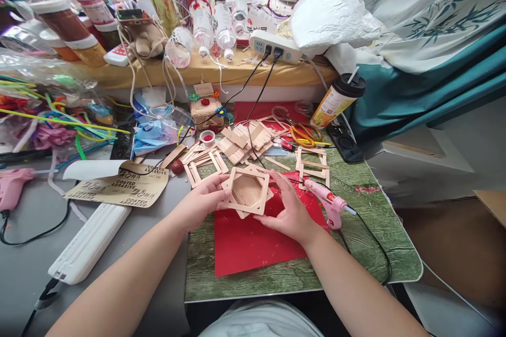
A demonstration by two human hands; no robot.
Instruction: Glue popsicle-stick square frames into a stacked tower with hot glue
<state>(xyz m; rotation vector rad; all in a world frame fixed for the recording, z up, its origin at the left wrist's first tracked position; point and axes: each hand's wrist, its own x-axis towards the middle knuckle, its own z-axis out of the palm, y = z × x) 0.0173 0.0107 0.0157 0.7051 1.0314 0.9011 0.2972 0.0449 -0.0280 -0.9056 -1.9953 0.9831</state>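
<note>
Between my two hands is a small box of stacked popsicle-stick squares (263, 193), each layer turned against the one below, its opening tilted toward me. My left hand (205, 197) grips its left side with thumb and fingers. On the right side, my right hand (290, 210) has its fingers curved around the edge. Beneath lies a red sheet (253, 247) on the green wood-patterned board. A pink glue gun (329, 202) rests just right of my right hand. Loose stick frames (314, 164) and a pile of popsicle sticks (249, 139) lie beyond the box.
Sandpaper (138, 184) and a white power strip (89, 245) lie to the left. At the back right stand a drink cup (336, 100) and orange-handled scissors (304, 134). Black cords run from a socket strip (274, 47) on the sill down toward the board.
</note>
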